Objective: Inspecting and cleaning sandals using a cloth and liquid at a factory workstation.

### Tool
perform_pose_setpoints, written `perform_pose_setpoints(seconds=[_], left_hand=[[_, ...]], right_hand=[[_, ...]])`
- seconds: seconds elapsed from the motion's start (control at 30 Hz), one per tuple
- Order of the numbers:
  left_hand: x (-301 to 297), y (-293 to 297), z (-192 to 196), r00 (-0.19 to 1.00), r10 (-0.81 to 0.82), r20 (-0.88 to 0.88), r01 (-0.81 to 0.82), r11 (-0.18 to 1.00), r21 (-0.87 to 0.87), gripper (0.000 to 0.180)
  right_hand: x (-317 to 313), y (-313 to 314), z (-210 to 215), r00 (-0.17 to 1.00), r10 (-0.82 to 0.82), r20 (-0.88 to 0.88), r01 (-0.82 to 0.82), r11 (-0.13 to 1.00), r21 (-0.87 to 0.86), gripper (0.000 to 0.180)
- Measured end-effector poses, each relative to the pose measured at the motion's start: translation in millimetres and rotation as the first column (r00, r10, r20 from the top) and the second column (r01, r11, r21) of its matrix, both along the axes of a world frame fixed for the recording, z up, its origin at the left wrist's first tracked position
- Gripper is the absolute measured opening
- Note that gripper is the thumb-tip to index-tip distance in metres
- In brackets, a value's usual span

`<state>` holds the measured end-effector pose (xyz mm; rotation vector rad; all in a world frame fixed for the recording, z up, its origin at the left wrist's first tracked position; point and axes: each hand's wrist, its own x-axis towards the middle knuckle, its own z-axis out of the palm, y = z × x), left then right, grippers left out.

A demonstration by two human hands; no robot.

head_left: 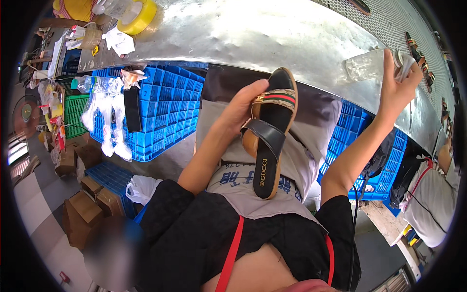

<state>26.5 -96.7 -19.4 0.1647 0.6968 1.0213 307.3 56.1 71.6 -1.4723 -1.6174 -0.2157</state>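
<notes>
My left hand point(246, 101) is closed around the side of a slide sandal point(270, 138), held above my lap with its toe pointing away from me. The sandal has a black insole with gold lettering, a patterned front strap with a green and red stripe, and a plain black second strap. Over the metal bench at the right, my right hand point(400, 82) pinches a whitish, translucent piece point(404, 67) at the mouth of a clear plastic jar point(364, 66). Whether that piece is cloth or plastic I cannot tell.
The metal bench point(233, 39) crosses in front, beside a mesh conveyor belt point(389, 22) carrying strappy sandals point(419, 58). Yellow tape point(138, 18) sits at the far left. Blue crates point(168, 114) stand below, with a water bottle point(97, 84) on one. Another person point(433, 204) sits at right.
</notes>
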Motion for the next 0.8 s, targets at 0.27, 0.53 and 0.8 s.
perform_pose_setpoints(seconds=[0.27,0.53,0.8], left_hand=[[-10.6,11.5,8.8,0.991,0.116,-0.068,-0.099,0.971,0.219,0.034],[-12.1,10.2,9.8,0.941,0.092,0.325,-0.210,0.913,0.351,0.035],[-10.3,11.6,0.9,0.925,0.048,0.377,-0.226,0.867,0.445,0.072]], right_hand=[[-25.9,-60.8,-1.4,0.805,0.086,-0.586,-0.143,0.988,-0.050,0.024],[-97.5,-123.7,5.8,0.591,0.649,-0.478,-0.804,0.525,-0.281,0.034],[-107.6,-133.8,1.5,0.586,0.792,-0.174,-0.810,0.569,-0.139,0.044]])
